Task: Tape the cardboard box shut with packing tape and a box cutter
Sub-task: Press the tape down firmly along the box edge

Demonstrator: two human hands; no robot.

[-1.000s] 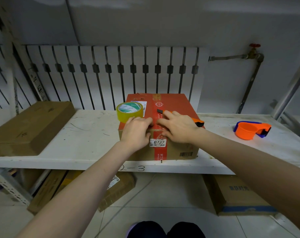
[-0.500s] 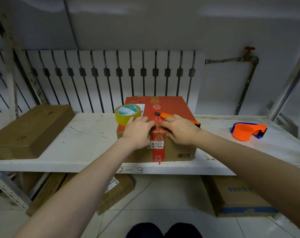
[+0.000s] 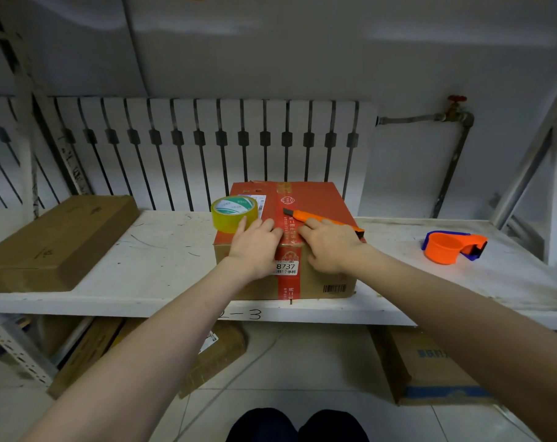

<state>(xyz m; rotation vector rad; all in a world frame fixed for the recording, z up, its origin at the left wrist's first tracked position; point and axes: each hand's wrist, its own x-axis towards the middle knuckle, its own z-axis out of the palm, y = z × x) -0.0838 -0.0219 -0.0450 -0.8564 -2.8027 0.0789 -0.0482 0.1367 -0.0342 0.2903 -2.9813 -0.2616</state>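
Left hand [image 3: 254, 247], right hand [image 3: 329, 247] (two) on one box [image 3: 321, 199], one cutter [image 3: 305, 215]

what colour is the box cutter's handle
Orange, with a dark blade end. The box cutter shows best in the head view, the only one.

A single wide view is taken from the head, aimed forward and down. The shelf [image 3: 143, 260] is seen near, from slightly above, the floor [image 3: 302, 355] beneath included.
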